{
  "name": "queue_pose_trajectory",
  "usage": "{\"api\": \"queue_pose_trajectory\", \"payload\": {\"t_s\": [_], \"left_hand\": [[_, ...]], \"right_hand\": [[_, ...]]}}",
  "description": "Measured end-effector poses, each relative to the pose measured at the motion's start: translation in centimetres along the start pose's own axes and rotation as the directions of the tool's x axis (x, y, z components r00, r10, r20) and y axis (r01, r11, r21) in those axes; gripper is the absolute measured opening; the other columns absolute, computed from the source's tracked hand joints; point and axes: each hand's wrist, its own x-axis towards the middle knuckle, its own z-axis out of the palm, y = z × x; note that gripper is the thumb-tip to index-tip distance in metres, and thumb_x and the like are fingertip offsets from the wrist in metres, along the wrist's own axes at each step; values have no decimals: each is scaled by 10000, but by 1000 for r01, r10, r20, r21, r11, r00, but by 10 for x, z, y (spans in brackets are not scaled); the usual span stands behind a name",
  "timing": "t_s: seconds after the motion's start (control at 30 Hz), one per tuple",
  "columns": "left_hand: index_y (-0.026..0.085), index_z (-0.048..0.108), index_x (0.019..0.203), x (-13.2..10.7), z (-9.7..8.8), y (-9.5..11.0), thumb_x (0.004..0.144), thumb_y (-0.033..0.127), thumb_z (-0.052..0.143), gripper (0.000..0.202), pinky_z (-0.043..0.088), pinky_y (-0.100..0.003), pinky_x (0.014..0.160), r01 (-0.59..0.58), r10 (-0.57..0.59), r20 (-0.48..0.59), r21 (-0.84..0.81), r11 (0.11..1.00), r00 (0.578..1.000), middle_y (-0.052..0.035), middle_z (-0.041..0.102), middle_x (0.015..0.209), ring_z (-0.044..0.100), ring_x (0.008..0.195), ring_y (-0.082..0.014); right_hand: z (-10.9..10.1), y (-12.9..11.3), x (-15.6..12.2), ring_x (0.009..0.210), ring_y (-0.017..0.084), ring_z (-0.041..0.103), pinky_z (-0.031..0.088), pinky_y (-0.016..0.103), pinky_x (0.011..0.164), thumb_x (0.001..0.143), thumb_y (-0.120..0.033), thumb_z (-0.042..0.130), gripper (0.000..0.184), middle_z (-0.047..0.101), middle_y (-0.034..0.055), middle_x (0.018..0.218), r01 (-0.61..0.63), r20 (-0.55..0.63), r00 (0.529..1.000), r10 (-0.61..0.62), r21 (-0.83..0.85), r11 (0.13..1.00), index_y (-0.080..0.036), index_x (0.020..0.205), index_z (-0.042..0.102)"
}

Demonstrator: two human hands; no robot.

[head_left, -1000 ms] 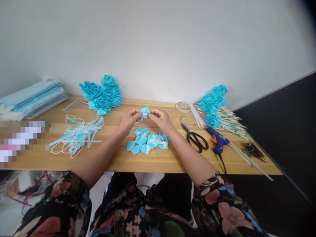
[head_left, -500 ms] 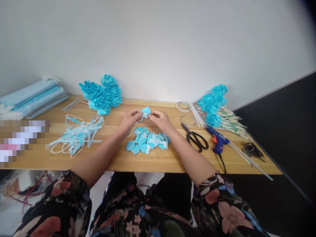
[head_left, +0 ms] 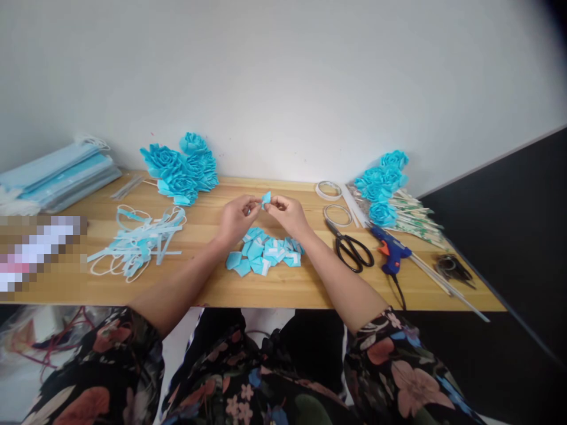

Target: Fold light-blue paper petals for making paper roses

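A small folded blue fabric petal point(head_left: 266, 199) is held up above the table, pinched at its lower part. My right hand point(head_left: 287, 215) grips it between thumb and fingertips. From the other side, my left hand point(head_left: 238, 219) has its thumb and fingers closed at the petal's left edge; the exact contact is partly hidden. Below my hands lies a pile of similar folded blue petals point(head_left: 266, 252), some showing white strips.
On the left are cut mask edges with ear loops point(head_left: 139, 242), stacked masks point(head_left: 66, 174) and blue fabric flowers point(head_left: 183, 168). To the right lie tape rolls point(head_left: 328, 190), black scissors point(head_left: 352, 251), a blue glue gun point(head_left: 393, 251), more flowers point(head_left: 383, 183) and sticks point(head_left: 436, 277).
The petal has been turned and folded narrower between my fingers. My left hand has shifted slightly right, closer to my right hand.
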Motion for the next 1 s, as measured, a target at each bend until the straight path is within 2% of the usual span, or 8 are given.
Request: {"api": "queue_pose_trajectory", "payload": {"t_s": [0.3,0.5,0.77,1.0], "left_hand": [[191,737,904,2,-3,0,820,303,608,190,406,-252,624,-13,13,1,64,998,1000,-28,698,775,545,638,-131],[178,714,807,4,-4,6,787,285,611,151,427,-243,632,88,-88,-24,-7,996,996,-16,709,750,564,640,-129],[163,696,774,5,-4,2,790,353,577,225,418,-247,613,157,-155,31,-84,984,987,-22,693,709,569,622,-135],[170,694,757,5,-4,2,769,380,618,224,405,-247,615,141,-141,17,-59,988,990,-21,683,713,551,628,-133]], "right_hand": [[3,3,-1,628,118,480,366,237,614,782,-326,583,174,547,-15,651,111,-9,993,-114,-149,982,-184,681,584],[4,10,1,686,140,540,405,245,657,791,-282,571,127,612,2,704,164,-19,985,-173,-245,956,-193,709,609],[3,13,1,692,149,561,425,256,674,800,-260,571,110,639,10,726,185,-32,978,-204,-297,937,-202,724,626],[3,10,0,695,150,561,424,263,685,802,-246,565,116,636,14,729,203,-24,975,-221,-303,931,-198,712,621]]}}
